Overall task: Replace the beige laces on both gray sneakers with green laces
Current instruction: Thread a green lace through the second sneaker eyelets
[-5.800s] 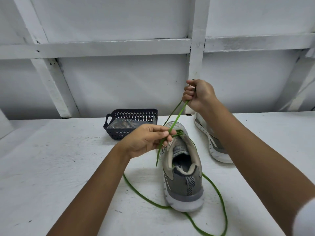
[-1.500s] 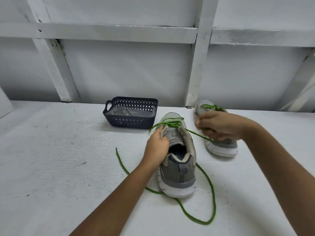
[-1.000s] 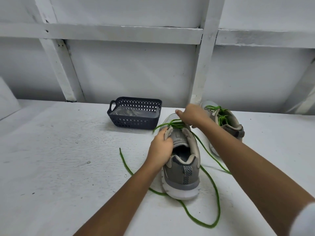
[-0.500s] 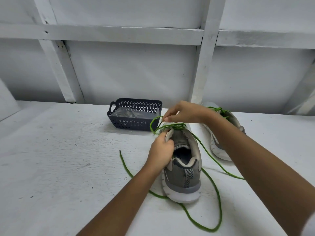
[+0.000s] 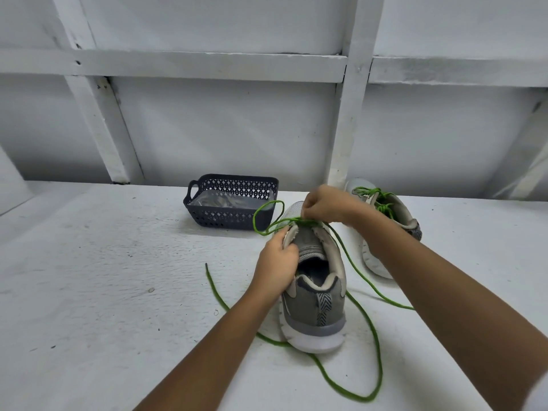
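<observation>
The white counter (image 5: 103,292) is carrying the lot: a gray sneaker (image 5: 314,315) is sitting mid-surface, heel toward us, its green lace (image 5: 380,366) trailing in loops across the paint around it. A second sneaker (image 5: 406,212) is resting just beyond on the right, and a dark basket (image 5: 219,218) is standing farther back.

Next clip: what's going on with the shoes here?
A person is lacing the near gray sneaker on the white table. The left hand grips the sneaker's left eyelet edge, steadying it, while the right hand pinches the green lace at the eyelets nearest the toe. Only that toe end is threaded; the rest of the lace lies loose on the table around the heel. The far gray sneaker behind it already carries green laces. A dark basket stands to the left.
</observation>
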A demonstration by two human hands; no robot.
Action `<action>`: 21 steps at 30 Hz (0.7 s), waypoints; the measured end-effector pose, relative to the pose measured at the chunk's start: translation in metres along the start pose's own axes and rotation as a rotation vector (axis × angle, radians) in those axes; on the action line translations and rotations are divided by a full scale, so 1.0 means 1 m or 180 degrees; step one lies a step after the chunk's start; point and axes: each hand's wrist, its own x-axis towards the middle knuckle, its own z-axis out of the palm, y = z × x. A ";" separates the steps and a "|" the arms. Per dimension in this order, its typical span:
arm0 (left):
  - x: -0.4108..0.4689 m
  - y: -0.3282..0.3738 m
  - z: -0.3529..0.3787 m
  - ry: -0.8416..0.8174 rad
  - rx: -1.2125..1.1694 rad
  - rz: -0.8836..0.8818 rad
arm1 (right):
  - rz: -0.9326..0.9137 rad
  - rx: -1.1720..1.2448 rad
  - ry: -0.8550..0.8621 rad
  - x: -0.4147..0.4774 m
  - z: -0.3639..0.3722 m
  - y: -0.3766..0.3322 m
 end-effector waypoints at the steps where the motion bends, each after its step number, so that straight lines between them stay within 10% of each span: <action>1: 0.000 0.000 0.000 -0.0002 0.0007 0.0025 | -0.0038 0.0588 0.0021 -0.006 -0.004 0.002; 4: 0.000 0.000 0.002 -0.0010 -0.0018 0.0071 | -0.0187 0.2010 -0.0268 -0.022 -0.015 0.007; 15: 0.001 -0.002 0.002 -0.0007 0.0039 0.0019 | -0.0035 -0.0634 -0.0131 -0.004 0.005 -0.005; 21: 0.002 -0.002 0.002 0.0016 -0.0014 0.0033 | -0.0203 -0.0228 0.0071 -0.005 0.004 0.000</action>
